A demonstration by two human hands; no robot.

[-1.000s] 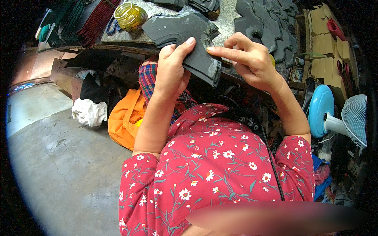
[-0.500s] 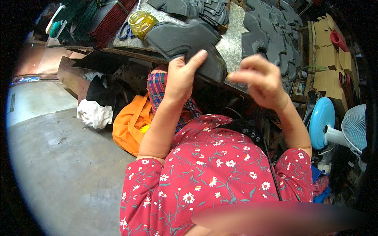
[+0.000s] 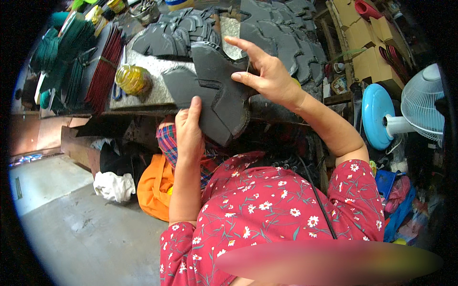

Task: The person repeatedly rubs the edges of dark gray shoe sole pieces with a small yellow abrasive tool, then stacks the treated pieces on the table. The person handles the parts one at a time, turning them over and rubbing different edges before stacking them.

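Note:
My left hand (image 3: 189,131) grips a dark grey, flat cut-out piece (image 3: 222,102) by its lower left edge, thumb on top. The piece looks like a shoe upper, with curved lobes and layered, stepped edges; it is held tilted above the table's front edge. At its upper right side is my right hand (image 3: 267,76), thumb and index finger spread apart. Its thumb tip is at the piece's edge, and its other fingers are mostly hidden. A small yellow spot shows behind this hand, too little to name. Left of the piece stands a glass jar (image 3: 133,80) of yellow contents.
Overlapping dark grey pieces (image 3: 174,33) lie on the pale worktop (image 3: 155,66), with more sheets (image 3: 286,43) at right. Dark red strips (image 3: 102,69) and green bundles (image 3: 62,57) are at left. Cardboard boxes (image 3: 360,35) and a fan (image 3: 420,102) stand right. An orange bag (image 3: 155,190) hangs below.
The piece has turned in my left hand and come lower. My right hand has moved left to its upper edge, its thumb and index finger now spread. The view has shifted.

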